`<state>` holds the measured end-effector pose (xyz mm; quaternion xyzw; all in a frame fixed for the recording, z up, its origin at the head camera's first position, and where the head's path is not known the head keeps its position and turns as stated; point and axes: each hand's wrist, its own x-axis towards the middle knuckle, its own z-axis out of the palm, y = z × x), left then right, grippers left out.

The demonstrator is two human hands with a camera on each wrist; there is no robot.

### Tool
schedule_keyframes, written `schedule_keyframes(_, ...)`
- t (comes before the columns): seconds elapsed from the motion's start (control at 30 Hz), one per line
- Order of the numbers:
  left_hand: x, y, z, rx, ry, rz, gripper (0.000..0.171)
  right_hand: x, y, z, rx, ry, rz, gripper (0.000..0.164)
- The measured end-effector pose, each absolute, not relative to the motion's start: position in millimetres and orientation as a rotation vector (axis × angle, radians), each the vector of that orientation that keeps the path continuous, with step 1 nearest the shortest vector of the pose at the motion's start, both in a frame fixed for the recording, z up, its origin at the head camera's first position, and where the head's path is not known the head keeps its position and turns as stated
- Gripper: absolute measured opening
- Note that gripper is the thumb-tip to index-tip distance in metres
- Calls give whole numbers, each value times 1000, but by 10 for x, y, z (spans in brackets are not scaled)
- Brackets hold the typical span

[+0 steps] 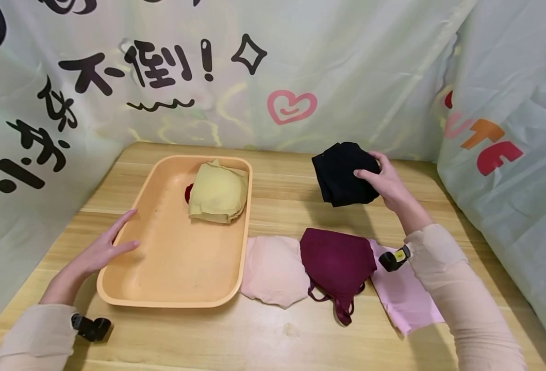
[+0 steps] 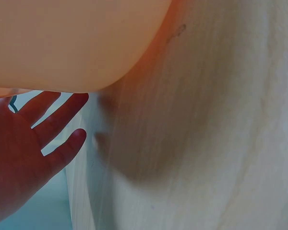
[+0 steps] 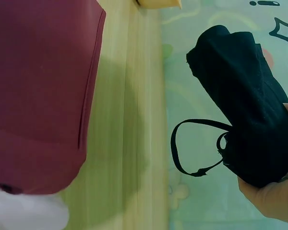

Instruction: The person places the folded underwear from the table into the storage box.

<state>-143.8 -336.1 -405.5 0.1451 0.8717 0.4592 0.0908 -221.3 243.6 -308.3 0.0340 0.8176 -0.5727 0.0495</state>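
My right hand (image 1: 386, 180) grips a folded black bra (image 1: 344, 175) above the back right of the table. A thin strap loop (image 3: 174, 143) hangs from the bra in the right wrist view. My left hand (image 1: 103, 250) touches the left rim of an orange plastic tray (image 1: 175, 278), its fingers spread and fairly straight. Inside the tray, at the back right, lies a folded yellow bra (image 1: 219, 193). A bit of dark red cloth (image 1: 188, 192) shows beside it, mostly hidden.
Right of the tray a pale pink bra (image 1: 275, 270), a maroon bra (image 1: 337, 263) and a lilac cloth piece (image 1: 404, 293) lie in a row on the wooden table (image 1: 282, 345). Printed curtains (image 1: 356, 67) stand behind and at the sides.
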Motion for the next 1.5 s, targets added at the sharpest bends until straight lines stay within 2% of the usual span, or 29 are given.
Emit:
schedule_keyframes(0.3, -1428, -3348, -4073, 445, 2572, 1390, 77, -2281, 2308, -3108, 96, 2432, -1782, 73)
schedule_keyframes(1.0, -1432, -3353, -4056, 437, 2607, 1365, 78, -2548, 1659, -3087, -8, 2335, -1852, 74)
schedule_keyframes(1.5, -1431, -3364, -4044, 434, 2601, 1352, 78, -2586, 1301, -3006, -70, 2313, -1873, 70)
